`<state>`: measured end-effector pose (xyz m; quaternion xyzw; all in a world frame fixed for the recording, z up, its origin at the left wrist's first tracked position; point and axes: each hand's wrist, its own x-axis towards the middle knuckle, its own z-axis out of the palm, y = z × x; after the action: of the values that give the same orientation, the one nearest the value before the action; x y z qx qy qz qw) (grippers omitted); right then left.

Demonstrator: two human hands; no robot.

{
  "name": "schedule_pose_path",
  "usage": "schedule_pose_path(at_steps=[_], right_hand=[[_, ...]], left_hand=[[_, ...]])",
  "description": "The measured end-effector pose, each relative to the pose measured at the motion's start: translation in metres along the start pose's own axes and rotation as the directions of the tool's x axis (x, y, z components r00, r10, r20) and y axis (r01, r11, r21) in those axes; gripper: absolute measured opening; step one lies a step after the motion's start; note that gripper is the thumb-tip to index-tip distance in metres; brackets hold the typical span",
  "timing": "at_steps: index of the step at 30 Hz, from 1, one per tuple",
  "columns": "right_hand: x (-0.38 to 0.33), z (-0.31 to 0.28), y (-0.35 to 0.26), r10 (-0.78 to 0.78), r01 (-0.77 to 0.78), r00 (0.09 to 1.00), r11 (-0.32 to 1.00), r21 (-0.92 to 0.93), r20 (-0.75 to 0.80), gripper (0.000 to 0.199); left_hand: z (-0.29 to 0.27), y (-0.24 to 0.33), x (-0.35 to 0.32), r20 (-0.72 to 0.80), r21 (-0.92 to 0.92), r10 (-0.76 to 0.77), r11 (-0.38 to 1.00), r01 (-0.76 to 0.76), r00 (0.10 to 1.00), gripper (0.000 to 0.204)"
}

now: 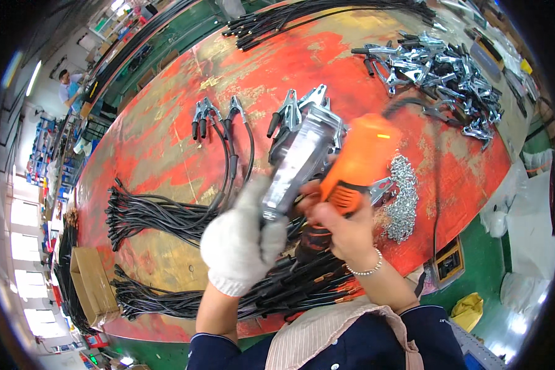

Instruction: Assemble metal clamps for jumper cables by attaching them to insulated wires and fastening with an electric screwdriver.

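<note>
My left hand (240,240), in a white glove, is closed around a long silver metal clamp (293,163), which motion smears. Bare and wearing a beaded bracelet, my right hand (345,228) grips an orange and black corded power tool (361,154) just right of the clamp. The tool's front end is hard to make out, and I cannot tell whether it touches the clamp. Beyond my left hand lie spring clamps (206,114) joined to black cables (233,163). More loose clamps (285,114) sit behind the held one. A heap of small screws (402,203) lies right of the tool.
Bundles of black cables (154,209) cover the table's left and near side (160,299). A big pile of clamps (444,77) is at far right, with more cables (327,15) along the back. A cardboard box (95,287) stands at left. A person (71,89) is far left.
</note>
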<state>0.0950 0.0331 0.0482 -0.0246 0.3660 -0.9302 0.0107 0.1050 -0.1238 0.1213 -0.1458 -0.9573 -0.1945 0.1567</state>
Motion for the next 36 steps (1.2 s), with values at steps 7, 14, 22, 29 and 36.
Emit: schedule_pose_path(at_steps=[7, 14, 22, 29, 36], right_hand=[[0.011, -0.015, 0.005, 0.253, -0.249, 0.965, 0.967, 0.052, -0.071, 0.059], [0.02, -0.035, -0.018, 0.029, -0.011, 0.979, 0.996, 0.088, -0.203, 0.049], [0.016, -0.061, -0.044, -0.086, 0.116, 0.929, 0.991, 0.064, -0.359, 0.023], [0.017, -0.053, -0.043, -0.103, 0.145, 0.936, 0.984, 0.101, -0.336, 0.024], [0.013, -0.066, -0.045, -0.139, 0.165, 0.931, 0.985, 0.049, -0.337, 0.033]], left_hand=[[0.024, -0.002, 0.0, -0.012, 0.054, 0.174, 0.983, -0.173, 0.985, 0.05], [0.035, -0.062, 0.087, -0.279, 0.057, -0.16, 0.981, 0.183, 0.947, 0.044], [0.094, -0.042, 0.066, 0.344, 0.163, -0.024, 0.986, -0.035, 0.939, 0.033], [0.122, -0.069, 0.057, 0.51, 0.025, -0.062, 0.998, 0.057, 0.858, 0.043], [0.126, -0.067, 0.069, 0.404, -0.143, -0.084, 0.978, 0.154, 0.911, 0.045]])
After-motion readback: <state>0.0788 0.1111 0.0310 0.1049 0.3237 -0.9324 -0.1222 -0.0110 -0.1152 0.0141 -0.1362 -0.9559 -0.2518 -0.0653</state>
